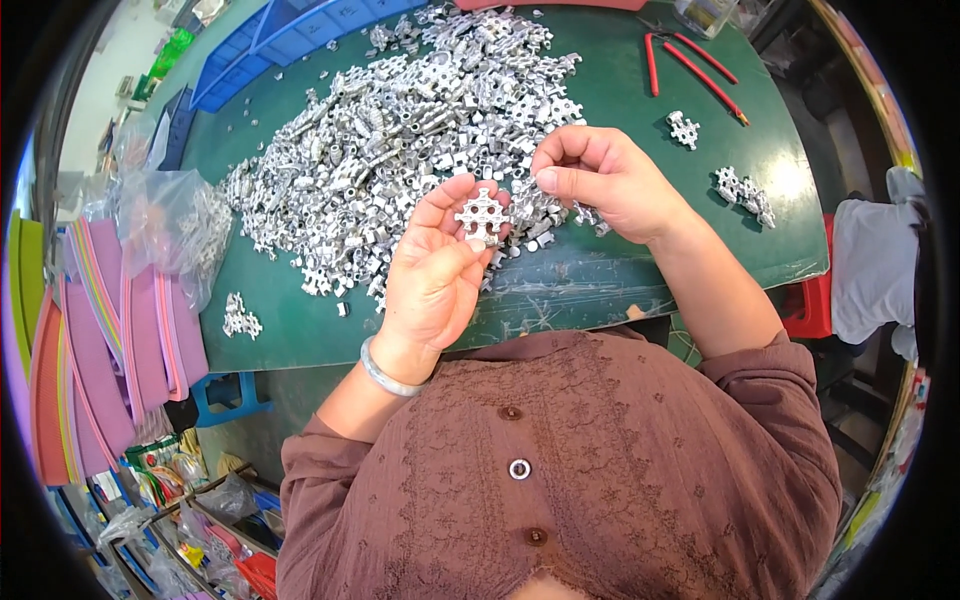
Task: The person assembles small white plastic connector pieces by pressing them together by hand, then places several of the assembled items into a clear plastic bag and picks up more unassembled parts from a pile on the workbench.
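My left hand point(437, 265) is closed on a silver metal cross-shaped piece point(484, 217), pinched between thumb and fingers with its pierced face up. To the right, my right hand point(612, 182) has its thumb and forefinger pressed together; anything between them is too small or hidden to name. Both hands are over the near edge of a large heap of silver metal parts point(400, 150), a mix of small rings, tubes and cross-shaped pieces. Some bits show just below my right palm, and I cannot tell whether the hand touches them.
The heap lies on a green table point(640, 275). Red-handled pliers point(690, 65) lie at the far right, near loose metal clusters point(745, 196). Another small cluster point(240, 317) sits at the left. Blue bins point(250, 55) line the back left; a clear plastic bag point(180, 215) hangs over the left edge.
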The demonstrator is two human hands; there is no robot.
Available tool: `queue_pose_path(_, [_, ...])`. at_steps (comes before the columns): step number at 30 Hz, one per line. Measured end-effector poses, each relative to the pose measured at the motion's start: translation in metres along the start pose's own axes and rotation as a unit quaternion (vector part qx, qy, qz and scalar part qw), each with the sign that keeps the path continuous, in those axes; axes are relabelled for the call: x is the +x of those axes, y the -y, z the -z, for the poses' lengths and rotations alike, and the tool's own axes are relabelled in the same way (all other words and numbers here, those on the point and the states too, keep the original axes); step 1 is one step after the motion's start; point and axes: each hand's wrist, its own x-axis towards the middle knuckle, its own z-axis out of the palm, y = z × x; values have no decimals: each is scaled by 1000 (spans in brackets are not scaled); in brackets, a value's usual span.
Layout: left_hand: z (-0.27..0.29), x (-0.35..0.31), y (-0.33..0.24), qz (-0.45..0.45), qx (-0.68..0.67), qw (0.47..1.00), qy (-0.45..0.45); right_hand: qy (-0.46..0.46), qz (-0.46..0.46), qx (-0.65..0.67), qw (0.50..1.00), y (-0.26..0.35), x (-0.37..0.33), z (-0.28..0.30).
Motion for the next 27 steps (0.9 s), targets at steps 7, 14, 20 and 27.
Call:
queue_pose_path(7, [0, 1, 0, -6, 26, 999, -22, 15, 17, 5, 1000, -7, 2, 1])
queue_pose_path(14, [-12, 6, -8, 1, 106, 993, -49, 17, -2, -79, 997, 1, -5, 4])
queue_pose_path(20, [-37, 37, -13, 48, 182, 982, 10, 24, 6, -149, 989, 14, -32, 12])
queue_pose_path(27, [-85, 111, 40, 84, 298, 950, 39, -53, 19, -125, 991, 16, -82, 40])
